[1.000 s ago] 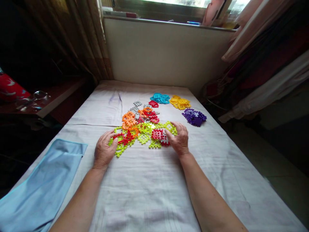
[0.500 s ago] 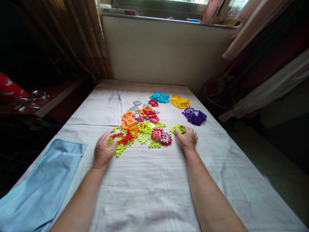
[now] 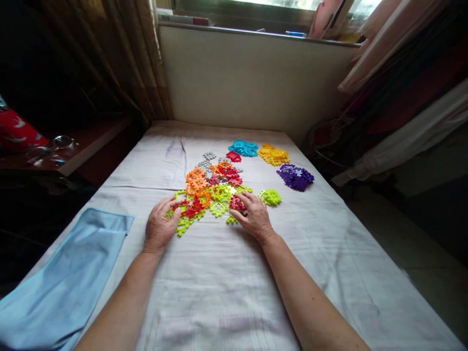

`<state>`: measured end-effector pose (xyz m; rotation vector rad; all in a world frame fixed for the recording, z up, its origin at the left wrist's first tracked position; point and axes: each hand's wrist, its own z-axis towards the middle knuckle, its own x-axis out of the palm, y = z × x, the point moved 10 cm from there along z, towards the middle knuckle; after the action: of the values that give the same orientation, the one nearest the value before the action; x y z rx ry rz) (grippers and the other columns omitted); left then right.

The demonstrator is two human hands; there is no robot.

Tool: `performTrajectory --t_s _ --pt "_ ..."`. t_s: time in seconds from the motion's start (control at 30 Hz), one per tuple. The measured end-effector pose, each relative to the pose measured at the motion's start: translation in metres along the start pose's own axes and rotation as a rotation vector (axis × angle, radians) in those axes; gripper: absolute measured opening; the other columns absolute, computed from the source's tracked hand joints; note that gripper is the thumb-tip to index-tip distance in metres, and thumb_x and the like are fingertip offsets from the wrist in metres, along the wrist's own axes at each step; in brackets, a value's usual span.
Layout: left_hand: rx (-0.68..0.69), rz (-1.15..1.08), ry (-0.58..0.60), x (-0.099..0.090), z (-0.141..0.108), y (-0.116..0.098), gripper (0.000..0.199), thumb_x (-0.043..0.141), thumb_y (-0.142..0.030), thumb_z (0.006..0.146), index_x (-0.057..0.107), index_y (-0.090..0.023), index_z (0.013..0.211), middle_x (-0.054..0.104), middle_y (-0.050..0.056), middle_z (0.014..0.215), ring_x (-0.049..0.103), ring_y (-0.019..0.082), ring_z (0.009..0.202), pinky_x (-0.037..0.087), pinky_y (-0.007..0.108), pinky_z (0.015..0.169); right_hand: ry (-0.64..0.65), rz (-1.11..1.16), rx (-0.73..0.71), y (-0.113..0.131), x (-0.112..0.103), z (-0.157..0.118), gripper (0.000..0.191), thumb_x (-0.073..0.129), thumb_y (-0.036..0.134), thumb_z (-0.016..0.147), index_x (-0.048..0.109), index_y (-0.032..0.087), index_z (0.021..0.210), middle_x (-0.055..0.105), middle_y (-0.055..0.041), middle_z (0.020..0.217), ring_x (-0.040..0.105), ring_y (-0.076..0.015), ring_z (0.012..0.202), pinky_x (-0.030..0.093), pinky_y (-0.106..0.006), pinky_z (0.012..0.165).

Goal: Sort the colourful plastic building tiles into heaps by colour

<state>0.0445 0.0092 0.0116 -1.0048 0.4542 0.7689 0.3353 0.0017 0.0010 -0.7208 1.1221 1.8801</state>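
Observation:
A mixed heap of flat plastic interlocking building pieces lies mid-table, with lime green pieces (image 3: 218, 209), orange pieces (image 3: 196, 180) and grey pieces (image 3: 208, 156). My left hand (image 3: 162, 222) rests at the heap's left edge, thumb and fingers apart, fingertips touching red pieces (image 3: 193, 206) over green ones. Over the heap's right side reaches my right hand (image 3: 255, 217), fingers apart around a red piece (image 3: 237, 203) that it partly covers. A small lime green pile (image 3: 271, 197) sits just beyond that hand.
Farther back are a blue pile (image 3: 243, 147), a yellow pile (image 3: 274, 154) and a purple pile (image 3: 295, 177). A light blue cloth (image 3: 73, 273) covers the left front of the bedsheet (image 3: 212, 302). Glasses (image 3: 62, 142) lie on a side table at left.
My right hand has let go of the lime green pile and moved left onto the red piece. The left hand stays at the heap's left edge.

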Motion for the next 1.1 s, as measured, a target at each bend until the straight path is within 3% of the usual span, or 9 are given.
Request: performTrajectory --t_s 0.17,0.37,0.47,0.63,0.7,0.93,1.1 --pt "-0.006 0.002 0.000 0.001 0.000 0.001 0.025 0.052 -0.035 0.088 0.072 -0.025 0.100 0.070 0.007 0.121 0.061 0.025 0.118 0.046 0.047 0.108 -0.048 0.024 0.070 -0.011 -0.004 0.000 0.032 0.061 0.041 0.087 0.072 0.025 0.112 0.066 -0.0106 0.115 0.058 -0.0274 0.108 0.045 -0.045 0.096" --pt "-0.012 0.004 0.008 0.002 0.000 0.002 0.025 0.053 -0.036 0.087 0.072 -0.024 0.099 0.070 0.007 0.121 0.061 0.025 0.118 0.046 0.046 0.107 -0.159 0.048 0.104 -0.021 -0.021 -0.001 0.032 0.060 0.041 0.086 0.071 0.022 0.110 0.066 -0.0110 0.111 0.059 -0.0262 0.104 0.046 -0.042 0.094" --pt "-0.005 0.005 0.006 0.002 0.000 0.001 0.027 0.052 -0.038 0.087 0.072 -0.023 0.099 0.070 0.009 0.120 0.062 0.026 0.118 0.046 0.047 0.107 -0.139 0.028 0.023 -0.001 -0.025 -0.002 0.033 0.062 0.042 0.086 0.070 0.023 0.112 0.066 -0.0112 0.118 0.058 -0.0272 0.110 0.042 -0.044 0.098" --pt "0.003 0.000 0.004 0.002 0.000 0.000 0.027 0.052 -0.037 0.087 0.072 -0.024 0.099 0.070 0.008 0.121 0.062 0.026 0.117 0.046 0.047 0.107 0.108 0.079 -0.301 0.065 -0.002 -0.011 0.041 0.066 0.048 0.086 0.066 0.027 0.122 0.067 -0.0074 0.126 0.052 -0.0268 0.124 0.031 -0.046 0.111" --pt "0.000 -0.003 0.002 0.001 0.001 0.000 0.026 0.052 -0.036 0.087 0.072 -0.024 0.098 0.070 0.007 0.121 0.062 0.025 0.117 0.046 0.046 0.107 0.156 0.085 -0.348 0.074 0.003 -0.014 0.047 0.068 0.050 0.084 0.065 0.026 0.124 0.066 -0.0074 0.129 0.050 -0.0273 0.126 0.030 -0.047 0.111" --pt "0.007 0.008 0.015 0.003 0.000 0.001 0.026 0.052 -0.037 0.087 0.071 -0.024 0.099 0.070 0.008 0.121 0.062 0.026 0.117 0.046 0.046 0.108 0.126 -0.011 -0.271 0.036 -0.017 -0.008 0.016 0.075 0.035 0.076 0.073 0.025 0.089 0.063 -0.0083 0.133 0.047 -0.0318 0.131 0.033 -0.051 0.108" --pt "0.009 0.017 0.011 0.005 -0.001 0.004 0.028 0.051 -0.038 0.088 0.071 -0.022 0.100 0.069 0.010 0.121 0.061 0.026 0.119 0.045 0.046 0.108 0.178 -0.057 -0.254 0.027 -0.014 -0.009 0.019 0.077 0.031 0.075 0.074 0.025 0.092 0.059 -0.0098 0.138 0.044 -0.0347 0.135 0.035 -0.054 0.106"
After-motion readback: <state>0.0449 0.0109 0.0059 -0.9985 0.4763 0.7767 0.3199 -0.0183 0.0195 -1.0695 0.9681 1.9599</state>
